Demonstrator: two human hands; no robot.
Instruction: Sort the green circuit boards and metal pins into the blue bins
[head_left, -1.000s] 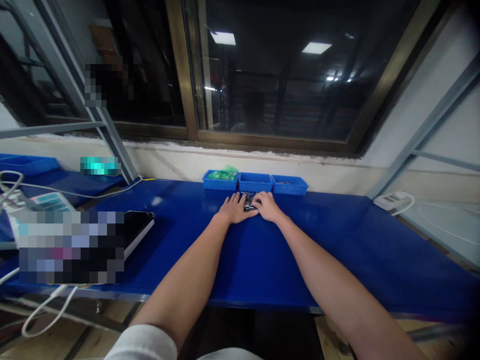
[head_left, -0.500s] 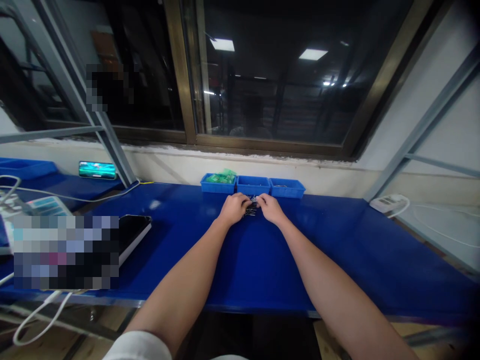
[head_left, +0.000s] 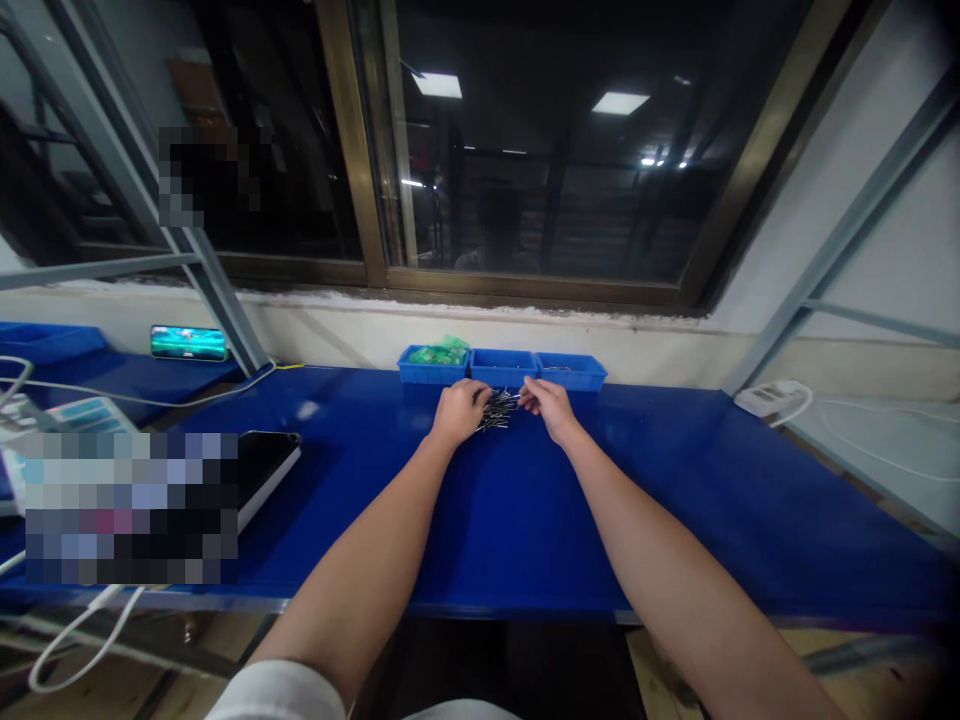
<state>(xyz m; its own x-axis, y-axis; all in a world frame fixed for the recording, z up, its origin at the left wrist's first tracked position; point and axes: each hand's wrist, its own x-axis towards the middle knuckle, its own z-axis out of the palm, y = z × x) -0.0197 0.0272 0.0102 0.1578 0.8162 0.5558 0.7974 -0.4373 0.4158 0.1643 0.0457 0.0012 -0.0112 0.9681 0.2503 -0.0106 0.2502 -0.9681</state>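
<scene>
A small heap of thin, dark and silvery metal pieces (head_left: 496, 411), like screws or pins, lies on the blue tabletop (head_left: 517, 520). At its left edge rests my left hand (head_left: 457, 412), fingers curled against the pieces; whatever is in its grip is hidden. To the right of the heap, my right hand (head_left: 553, 408) has thumb and fingertips pinched together at the end of one slim piece. Just behind the heap stand three blue bins: a left bin (head_left: 431, 374) with green plastic bags (head_left: 441, 352), a middle bin (head_left: 502, 371) and a right bin (head_left: 574, 378).
At the left lies a dark tablet-like device (head_left: 274, 455) with white cables. A lit phone (head_left: 187, 343) leans near the wall, beside a blue tray (head_left: 52, 342). Grey metal posts rise on both sides. A white power strip (head_left: 769, 397) sits at the right edge.
My hands have moved apart, the right one drawing rightward, so more of the heap shows between them. The whole view has shifted slightly.
</scene>
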